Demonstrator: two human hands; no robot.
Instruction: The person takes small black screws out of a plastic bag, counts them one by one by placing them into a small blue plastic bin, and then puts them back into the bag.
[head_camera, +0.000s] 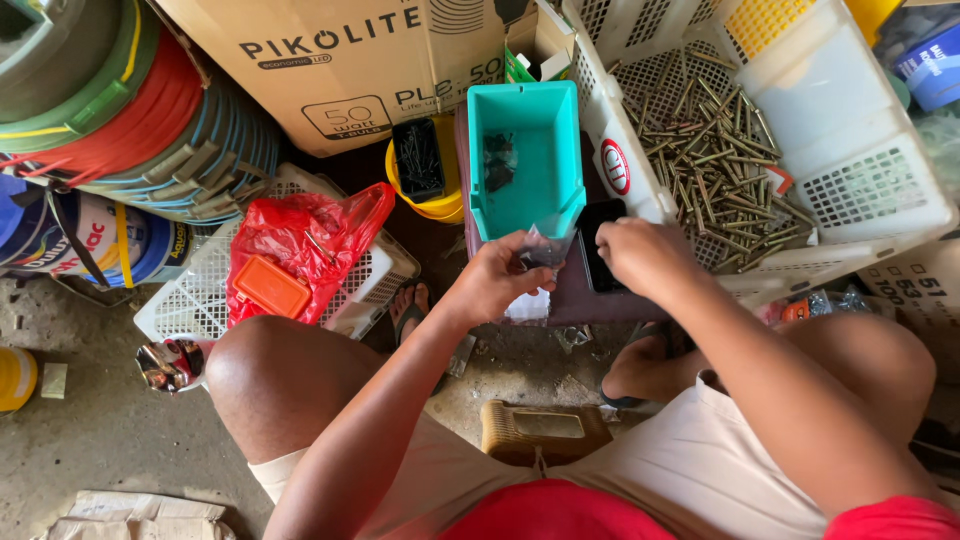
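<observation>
two hands meet before the teal bin (527, 160): left hand (497, 278) pinches a small clear bag (545, 250), mouth up, long axis upright; right hand (640, 255) curled at its rim, grip unclear.

So the bin (525, 160) sits in the middle on a small stand (575, 290), with a phone (600, 245) just right of it. Far right is a basket (870, 190) full of screws (715, 160). Left of the bin there's a bucket (435, 195), then a bag (300, 245) lying in another basket (190, 305). Hose coils (130, 110) sit far left, and a cardboard box (340, 60) is behind.
</observation>
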